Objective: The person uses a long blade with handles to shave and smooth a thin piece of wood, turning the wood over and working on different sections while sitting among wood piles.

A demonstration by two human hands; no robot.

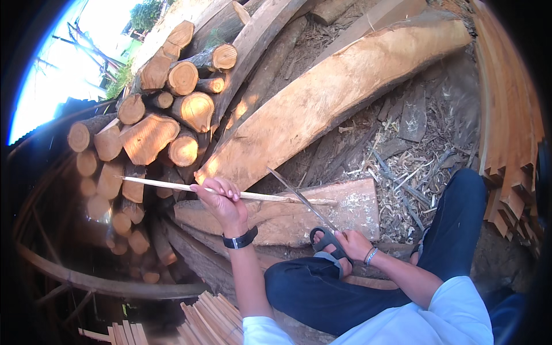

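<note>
My left hand [221, 201] is closed around a long, thin, pale wooden stick [264, 196]. The stick runs nearly level, its left end thin and its right end above a flat board [356, 202]. In my right hand [352, 244] is a knife [305, 201] with a long, narrow blade, its tip pointing up and to the left. The blade crosses the stick near the stick's right part; whether the two touch I cannot tell. Small pale shavings lie on the board's right end. My right fingers wrap the knife's handle, which is mostly hidden.
A large slab of wood [345, 86] slants across the ground beyond the board. Cut logs [195, 109] are piled at the left. Wood shavings [402, 172] litter the ground to the right. Stacked planks [506, 115] stand at the far right, with cut strips [210, 322] at the lower left.
</note>
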